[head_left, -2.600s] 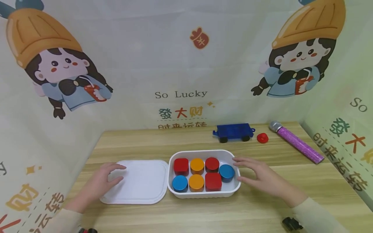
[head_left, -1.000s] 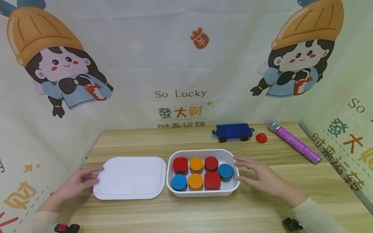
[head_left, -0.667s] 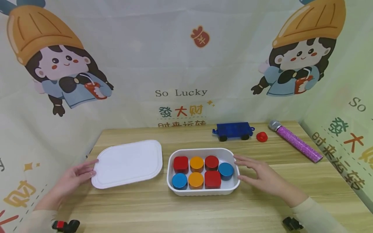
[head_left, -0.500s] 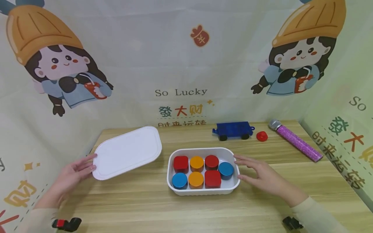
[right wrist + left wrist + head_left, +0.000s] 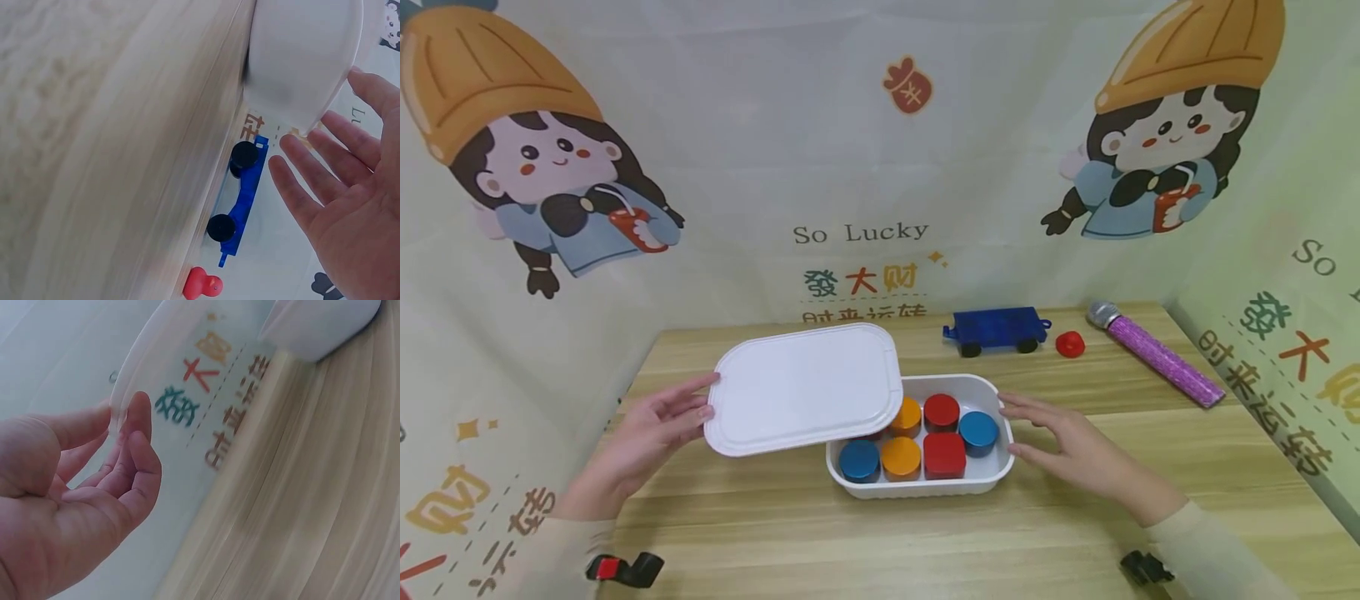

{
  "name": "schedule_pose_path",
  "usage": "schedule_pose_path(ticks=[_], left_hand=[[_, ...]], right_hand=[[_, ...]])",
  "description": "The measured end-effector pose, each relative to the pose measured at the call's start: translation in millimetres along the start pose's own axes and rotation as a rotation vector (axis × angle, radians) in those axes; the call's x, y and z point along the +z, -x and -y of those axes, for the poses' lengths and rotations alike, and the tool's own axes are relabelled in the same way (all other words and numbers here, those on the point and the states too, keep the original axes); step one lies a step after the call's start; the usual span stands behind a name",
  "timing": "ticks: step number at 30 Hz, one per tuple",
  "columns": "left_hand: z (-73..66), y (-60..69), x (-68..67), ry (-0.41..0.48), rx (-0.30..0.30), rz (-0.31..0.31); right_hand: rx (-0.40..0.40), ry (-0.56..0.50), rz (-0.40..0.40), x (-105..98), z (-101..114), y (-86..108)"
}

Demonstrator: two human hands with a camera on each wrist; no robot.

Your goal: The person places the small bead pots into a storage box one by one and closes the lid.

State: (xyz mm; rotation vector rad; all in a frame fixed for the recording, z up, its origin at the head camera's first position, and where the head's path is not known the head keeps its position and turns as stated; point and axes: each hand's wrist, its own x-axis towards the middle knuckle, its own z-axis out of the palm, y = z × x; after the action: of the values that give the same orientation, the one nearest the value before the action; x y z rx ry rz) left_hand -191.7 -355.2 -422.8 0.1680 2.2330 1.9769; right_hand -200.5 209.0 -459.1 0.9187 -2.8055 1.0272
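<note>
My left hand pinches the left end of a white lid, holding it tilted above the table. The lid's right end overlaps the upper left part of a white container and hides some of its contents. In the left wrist view, the thumb and fingertips grip the lid's thin edge. Inside the container stand red, orange and blue blocks, among them a red block and a blue round block. My right hand rests its fairly straight fingertips at the container's right rim; the right wrist view shows the fingers spread.
Behind the container stands a blue toy wagon with black wheels. A small red toy lies beside it. Farther right is a purple glitter microphone. A printed cloth hangs behind the wooden table.
My left hand slid to the lid's left end and took hold of it. The lid was raised, tilted, then carried right, partly over the container. My right hand stays at the rim.
</note>
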Motion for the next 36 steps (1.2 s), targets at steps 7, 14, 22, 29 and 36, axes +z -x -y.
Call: schedule_pose_path(ticks=[7,14,22,29,36], left_hand=[[-5.6,-11.9,47.6,0.012,-0.011,0.048],[1.0,-24.2,84.1,0.061,-0.008,0.063],[4.7,-25.3,105.2,0.1,-0.036,0.065],[5.6,-22.3,110.1,0.086,-0.034,0.066],[10.7,-18.5,111.3,0.068,-0.04,0.049]], right_hand=[[0.009,0.001,0.0,0.0,1.8,0.9],[-0.029,-0.001,-0.038,2.1,-1.8,1.0],[-0.058,-0.011,-0.056,4.4,-4.4,-0.1],[-0.077,-0.004,-0.241,3.0,5.6,-10.1],[-0.218,0.009,-0.408,4.5,12.0,-21.8]])
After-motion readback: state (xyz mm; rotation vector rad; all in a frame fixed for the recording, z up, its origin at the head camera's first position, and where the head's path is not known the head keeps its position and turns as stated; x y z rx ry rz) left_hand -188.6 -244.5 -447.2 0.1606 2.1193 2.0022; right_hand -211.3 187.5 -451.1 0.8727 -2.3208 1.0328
